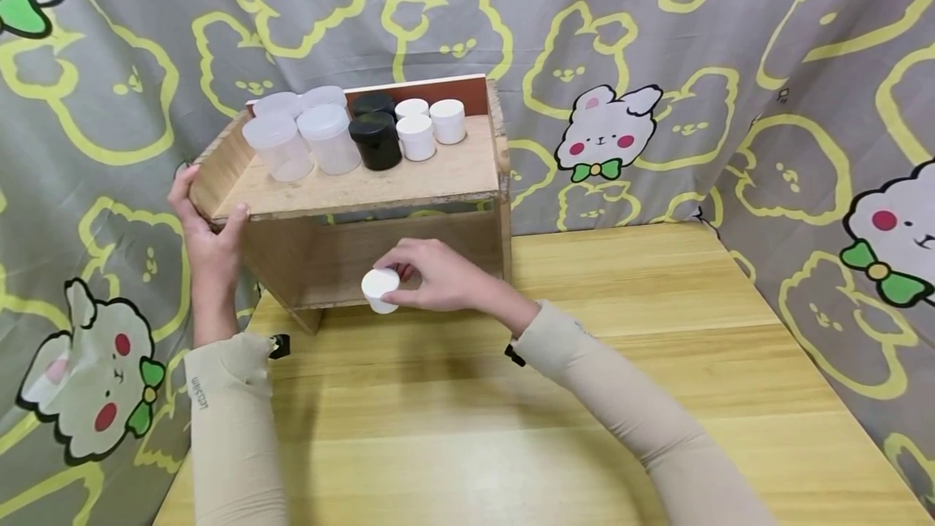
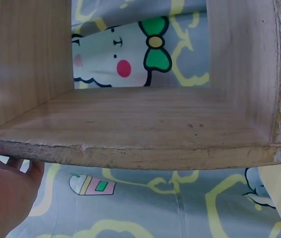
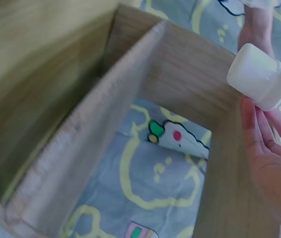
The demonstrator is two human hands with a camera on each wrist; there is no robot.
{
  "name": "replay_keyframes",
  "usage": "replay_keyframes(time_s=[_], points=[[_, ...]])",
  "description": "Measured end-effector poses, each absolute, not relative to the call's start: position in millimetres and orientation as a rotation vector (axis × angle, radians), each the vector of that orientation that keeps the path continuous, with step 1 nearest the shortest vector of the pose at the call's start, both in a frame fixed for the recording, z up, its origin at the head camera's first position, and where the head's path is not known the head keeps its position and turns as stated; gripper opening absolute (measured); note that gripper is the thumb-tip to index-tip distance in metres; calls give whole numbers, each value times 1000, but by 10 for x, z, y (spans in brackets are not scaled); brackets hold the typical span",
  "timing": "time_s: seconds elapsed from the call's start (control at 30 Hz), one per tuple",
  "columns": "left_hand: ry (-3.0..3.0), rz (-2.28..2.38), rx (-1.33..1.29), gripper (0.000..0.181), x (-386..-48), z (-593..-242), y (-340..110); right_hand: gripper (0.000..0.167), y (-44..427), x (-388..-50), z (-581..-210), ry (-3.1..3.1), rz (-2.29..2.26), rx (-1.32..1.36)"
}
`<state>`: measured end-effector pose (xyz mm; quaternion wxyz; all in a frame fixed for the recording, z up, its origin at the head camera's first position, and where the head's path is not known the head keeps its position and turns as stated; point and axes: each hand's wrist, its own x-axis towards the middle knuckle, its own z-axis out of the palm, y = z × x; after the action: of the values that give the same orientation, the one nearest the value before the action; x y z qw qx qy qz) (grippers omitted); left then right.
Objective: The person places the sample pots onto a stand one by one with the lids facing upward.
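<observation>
My right hand (image 1: 441, 276) pinches a small white lidded jar (image 1: 380, 286) between thumb and fingers, in front of the shelf's lower opening. In the right wrist view the jar (image 3: 254, 74) tilts at the fingertips. My left hand (image 1: 212, 246) grips the upper left corner of a wooden shelf (image 1: 365, 195), thumb over the front edge. Part of that hand (image 2: 9, 198) shows under a board in the left wrist view. On the top board stand several translucent jars (image 1: 329, 140), two black jars (image 1: 378, 144) and three white jars (image 1: 418, 140).
The shelf stands towards the back left of a wooden table (image 1: 584, 364). Its lower compartment (image 1: 409, 250) faces me. A grey patterned curtain (image 1: 606, 39) hangs behind and at both sides.
</observation>
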<state>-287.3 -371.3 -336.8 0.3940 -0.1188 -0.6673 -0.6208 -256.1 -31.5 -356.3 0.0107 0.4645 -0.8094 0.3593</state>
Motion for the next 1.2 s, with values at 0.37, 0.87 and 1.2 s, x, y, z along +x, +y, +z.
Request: replay_keyframes(time_s=[0.37, 0.87, 1.2], points=[[-1724, -1546, -280, 72, -2857, -3336, -3692, 40, -111, -2574, -3291, -2525, 1099, 1389], [-1720, -1544, -280, 71, -2847, -3328, -3695, 41, 168, -2535, -2807, -2435, 1076, 1335], [-1711, -1555, -290, 71, -2854, -3335, -3676, 40, 440, -2603, -2503, -2317, 1186, 1221]])
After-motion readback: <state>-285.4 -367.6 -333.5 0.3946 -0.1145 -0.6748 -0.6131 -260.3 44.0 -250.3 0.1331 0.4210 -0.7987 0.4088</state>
